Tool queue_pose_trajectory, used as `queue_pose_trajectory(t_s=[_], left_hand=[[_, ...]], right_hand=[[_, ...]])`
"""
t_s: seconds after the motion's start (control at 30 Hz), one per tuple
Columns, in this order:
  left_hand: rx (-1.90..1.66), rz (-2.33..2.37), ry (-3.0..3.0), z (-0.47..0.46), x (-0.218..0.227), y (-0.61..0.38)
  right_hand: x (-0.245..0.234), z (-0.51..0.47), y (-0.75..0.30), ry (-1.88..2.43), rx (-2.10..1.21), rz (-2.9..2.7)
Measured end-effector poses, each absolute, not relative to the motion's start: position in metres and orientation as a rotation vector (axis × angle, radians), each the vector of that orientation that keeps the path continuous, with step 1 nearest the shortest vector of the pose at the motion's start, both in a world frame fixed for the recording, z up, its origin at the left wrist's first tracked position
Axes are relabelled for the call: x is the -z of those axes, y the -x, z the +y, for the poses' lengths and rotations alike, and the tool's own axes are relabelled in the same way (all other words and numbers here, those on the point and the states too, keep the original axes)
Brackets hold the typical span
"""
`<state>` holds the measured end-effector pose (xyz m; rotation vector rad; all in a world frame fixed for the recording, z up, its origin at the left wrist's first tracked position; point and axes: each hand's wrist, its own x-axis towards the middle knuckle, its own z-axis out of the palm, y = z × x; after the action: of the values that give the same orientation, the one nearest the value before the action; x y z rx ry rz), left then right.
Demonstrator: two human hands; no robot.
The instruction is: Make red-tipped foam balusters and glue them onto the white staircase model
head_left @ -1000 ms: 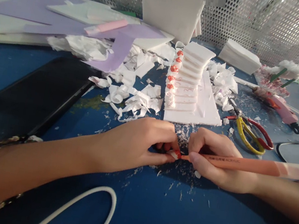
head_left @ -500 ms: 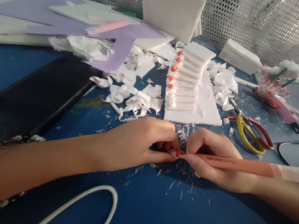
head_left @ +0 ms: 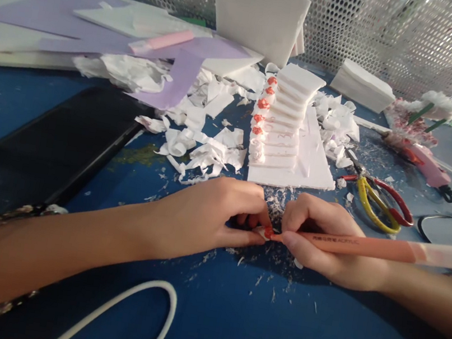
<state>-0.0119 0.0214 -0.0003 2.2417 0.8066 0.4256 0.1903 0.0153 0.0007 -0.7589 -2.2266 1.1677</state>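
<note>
My left hand is closed, its fingertips pinching a small white piece with red-orange colour on it. In my right hand is an orange acrylic marker, gripped near its tip and lying almost level, the back end pointing right. The marker's tip touches the coloured part of the small piece. Behind my hands a row of white foam-like strips lies on a white sheet; several have red-orange shapes at their left ends, while the nearest ends are plain white.
Paper scraps lie left of the strips. A black phone-like slab rests at left, and red-and-yellow-handled pliers or cutters at right. Beyond them is a corded pink tool. A white cable loops in front; a perforated metal panel stands behind.
The marker's back end has tilted slightly upward, its tip still at the small piece. My left hand has hardly moved.
</note>
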Motion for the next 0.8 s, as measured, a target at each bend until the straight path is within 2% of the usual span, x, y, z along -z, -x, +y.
queue_pose_trajectory(t_s=[0.8], left_hand=[[-0.366, 0.808, -2.226, 0.0236, -0.0016, 0.0134]], right_hand=[[0.0002, 0.0161, -0.1906, 0.761, -1.107, -2.279]])
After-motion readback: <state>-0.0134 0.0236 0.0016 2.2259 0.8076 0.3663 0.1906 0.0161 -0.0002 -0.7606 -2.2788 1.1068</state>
